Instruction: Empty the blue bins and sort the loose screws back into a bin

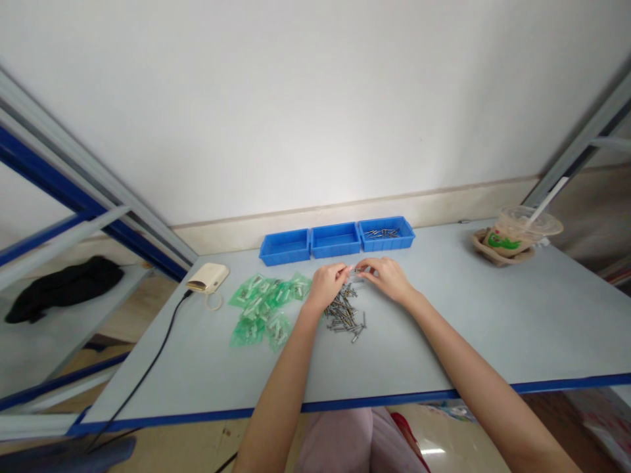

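My left hand (pixel 326 284) and my right hand (pixel 386 276) meet above a pile of metal screws (pixel 344 312) on the grey table. Both have thumb and fingers pinched together. Between the fingertips of my right hand is a small metal piece, likely a screw. What my left fingers hold is too small to make out. Behind my hands stand three blue bins: the right bin (pixel 387 244) has some screws in it, while the middle bin (pixel 336 248) and the left bin (pixel 286 256) show bare bottoms. Green plastic packets (pixel 266 299) lie left of my left hand.
A cream-coloured device (pixel 208 277) with a black cable (pixel 158 355) sits at the left. At the right, a plastic cup (pixel 507 238) with a straw stands in a brown holder (pixel 497 256). A wall runs behind the table, with metal frame posts at both sides.
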`<state>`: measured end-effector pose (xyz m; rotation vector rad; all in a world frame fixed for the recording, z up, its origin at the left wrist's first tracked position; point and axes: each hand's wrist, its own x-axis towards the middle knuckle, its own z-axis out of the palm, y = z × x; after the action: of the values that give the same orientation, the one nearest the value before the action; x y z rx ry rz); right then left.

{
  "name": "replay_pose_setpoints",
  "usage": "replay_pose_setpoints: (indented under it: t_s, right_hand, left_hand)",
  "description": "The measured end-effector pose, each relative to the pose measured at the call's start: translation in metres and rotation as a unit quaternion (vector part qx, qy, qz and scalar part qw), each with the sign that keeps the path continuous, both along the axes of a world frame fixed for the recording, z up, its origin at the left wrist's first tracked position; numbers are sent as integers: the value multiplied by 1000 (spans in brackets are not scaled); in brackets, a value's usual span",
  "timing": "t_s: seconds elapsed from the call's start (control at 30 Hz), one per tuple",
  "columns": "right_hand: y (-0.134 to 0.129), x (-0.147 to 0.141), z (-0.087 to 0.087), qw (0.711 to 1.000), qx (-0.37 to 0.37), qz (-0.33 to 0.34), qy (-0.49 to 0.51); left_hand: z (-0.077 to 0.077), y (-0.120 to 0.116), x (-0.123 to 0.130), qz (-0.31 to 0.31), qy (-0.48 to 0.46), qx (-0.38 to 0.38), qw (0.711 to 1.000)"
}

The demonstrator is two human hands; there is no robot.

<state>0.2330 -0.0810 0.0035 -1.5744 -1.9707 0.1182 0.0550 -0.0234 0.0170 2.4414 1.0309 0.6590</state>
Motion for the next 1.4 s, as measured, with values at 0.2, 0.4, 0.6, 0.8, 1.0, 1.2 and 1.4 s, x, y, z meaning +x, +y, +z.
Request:
replay_pose_setpoints:
  t_s: [0.2, 0.4, 0.6, 0.8, 1.0, 1.2, 1.4]
  right_hand:
    - [-1, -2, 1, 1000, 13, -6, -13]
    - [-1, -3, 2, 1000, -1, 8, -26]
    - [-1, -3, 1, 999, 7, 26, -26]
    - [-1, -2, 1, 999, 2, 10, -36]
    - [-1, -2, 0, 999, 11, 6, -51]
    - [-1, -2, 0, 998, -7, 10, -67]
    - [-1, -3, 1, 998, -1, 3, -69]
  left_hand:
    - [-1, 0, 1, -4, -10, -11, 1000]
    - [-3, 2, 0, -8, -12, -1, 1000]
    - [-2, 1, 1, -3, -10, -4, 1000]
    - [-4, 3, 1, -9, -33, -15, 999]
    - [-2, 1, 0, -12, -16, 2, 1000]
    - [-2, 1, 1, -11, -24, -7, 1000]
    - [1, -1, 1, -7, -3, 2, 1000]
